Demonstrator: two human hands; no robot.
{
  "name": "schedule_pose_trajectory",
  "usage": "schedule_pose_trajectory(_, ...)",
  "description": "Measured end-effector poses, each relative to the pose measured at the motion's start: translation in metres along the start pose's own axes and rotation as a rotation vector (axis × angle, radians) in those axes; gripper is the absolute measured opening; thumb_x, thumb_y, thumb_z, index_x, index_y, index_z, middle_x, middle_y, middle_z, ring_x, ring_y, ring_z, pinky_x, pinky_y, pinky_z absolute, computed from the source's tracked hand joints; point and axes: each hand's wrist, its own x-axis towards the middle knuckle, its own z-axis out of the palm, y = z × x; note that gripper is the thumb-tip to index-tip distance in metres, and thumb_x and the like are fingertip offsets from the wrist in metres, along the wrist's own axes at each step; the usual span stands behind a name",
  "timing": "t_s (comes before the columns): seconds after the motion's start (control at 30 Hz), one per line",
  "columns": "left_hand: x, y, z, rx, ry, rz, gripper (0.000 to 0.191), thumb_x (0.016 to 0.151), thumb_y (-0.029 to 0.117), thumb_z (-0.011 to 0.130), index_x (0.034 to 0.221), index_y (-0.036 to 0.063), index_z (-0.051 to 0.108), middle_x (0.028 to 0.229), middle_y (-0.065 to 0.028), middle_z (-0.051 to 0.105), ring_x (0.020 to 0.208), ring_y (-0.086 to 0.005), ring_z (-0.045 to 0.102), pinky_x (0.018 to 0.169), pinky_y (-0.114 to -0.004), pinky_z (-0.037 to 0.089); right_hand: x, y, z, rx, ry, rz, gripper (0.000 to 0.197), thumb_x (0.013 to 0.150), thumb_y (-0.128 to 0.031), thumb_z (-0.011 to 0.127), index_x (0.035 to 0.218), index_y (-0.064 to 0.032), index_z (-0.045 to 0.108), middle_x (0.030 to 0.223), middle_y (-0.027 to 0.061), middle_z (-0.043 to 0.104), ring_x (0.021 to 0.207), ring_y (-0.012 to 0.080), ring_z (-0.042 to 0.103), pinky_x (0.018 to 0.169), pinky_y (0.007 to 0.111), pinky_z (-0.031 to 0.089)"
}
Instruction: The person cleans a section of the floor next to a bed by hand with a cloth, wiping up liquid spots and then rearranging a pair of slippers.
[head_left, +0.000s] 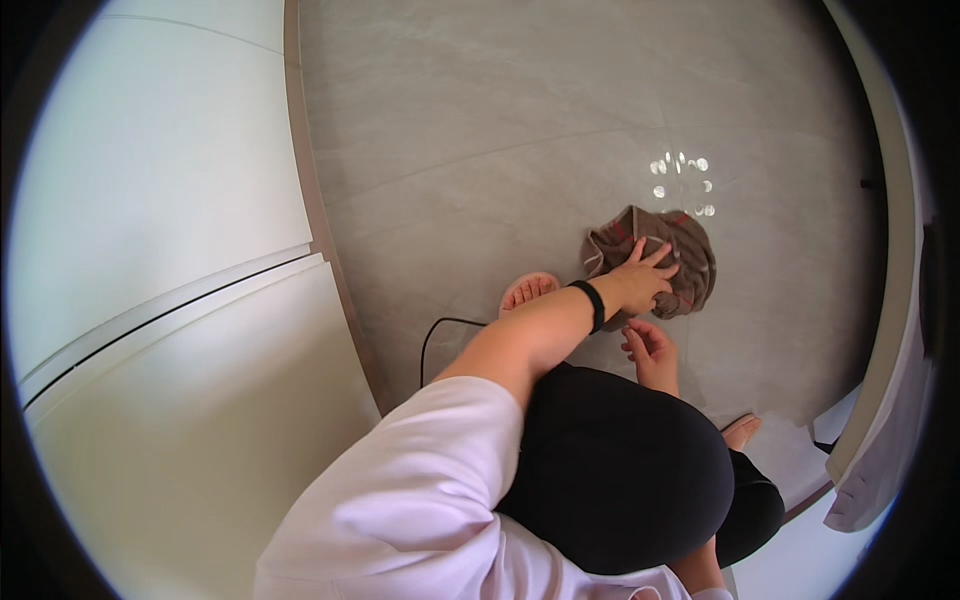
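Note:
A crumpled brown knit cloth (694, 255) with red and pale stripes lies bunched on the tiled floor. My left hand (637, 286) presses down on it from above, palm down and fingers spread. A black band (592, 306) circles the left wrist. Just below the cloth's near edge is my right hand (651, 346), its fingers curled and the thumb close to the fingertips. Whether something small is pinched there cannot be made out. The right forearm is partly hidden behind my bent knee (622, 465) in black trousers.
White cabinet fronts (172, 150) run along the left above a brown plinth (319, 217). A black cable (426, 341) loops on the grey tile floor (465, 112) beside my sandalled foot (529, 291). A pale curved edge (892, 315) borders the right; ceiling lights reflect near the cloth.

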Motion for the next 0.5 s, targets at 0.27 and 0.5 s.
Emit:
schedule_pose_trajectory(0.27, -0.187, -0.026, -0.124, -0.851, 0.834, -0.354, 0.056, 0.077, -0.011, 0.038, 0.128, 0.0055, 0.056, 0.114, -0.0123, 0.065, 0.092, -0.0201, 0.067, 0.077, -0.031, 0.056, -0.009, 0.019, -0.016, 0.049, 0.073, 0.097, 0.023, 0.094, -0.020, 0.061, 0.111, -0.0041, 0.064, 0.099, 0.0033, 0.067, 0.083, 0.0102, 0.060, 0.071, 0.026, 0.047)
schedule_pose_trajectory(0.5, -0.361, -0.126, -0.073, 0.154, 0.426, -1.564, 0.085, 0.079, 0.019, 0.061, 0.152, 0.0240, 0.019, 0.151, -0.0305, 0.015, 0.136, -0.0472, 0.024, 0.112, -0.047, 0.025, -0.005, 0.043, 0.009, 0.076, 0.067, 0.077, 0.022, 0.093, -0.018, 0.063, 0.110, -0.0043, 0.065, 0.093, 0.0025, 0.068, 0.076, 0.0098, 0.060, 0.067, 0.024, 0.047)
